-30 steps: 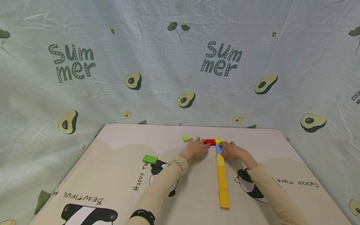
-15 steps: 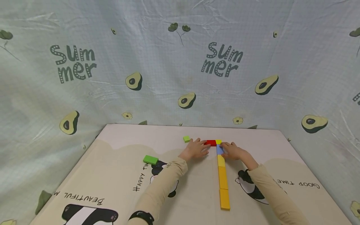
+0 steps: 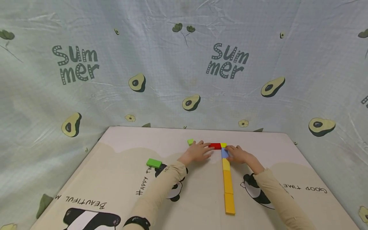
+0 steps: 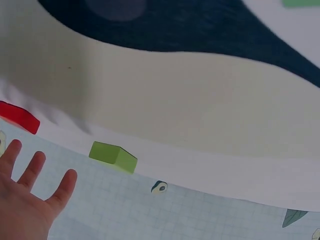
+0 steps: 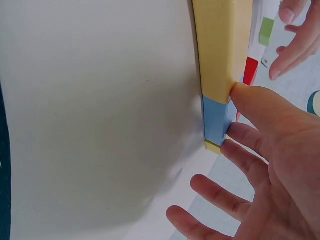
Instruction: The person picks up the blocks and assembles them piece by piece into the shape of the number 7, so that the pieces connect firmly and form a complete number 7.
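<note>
A column of toy blocks runs up the table: two long orange-yellow blocks, a shorter yellow block, a blue block and a small yellow block at the far end. From that end a red block extends leftward. My right hand touches the column's right side; in the right wrist view its thumb and fingertips lie along the blue block and the yellow block. Left of the red block, my left hand hovers with spread fingers, apart from it in the left wrist view.
A light green block sits just beyond the left hand, partly covered by it. Farther left lies a longer green block. The printed tablecloth ends at the back against an avocado-patterned curtain.
My left hand and forearm have shifted slightly left, now overlapping the light green block more in the head view. My right hand and the blocks stay where they were.
</note>
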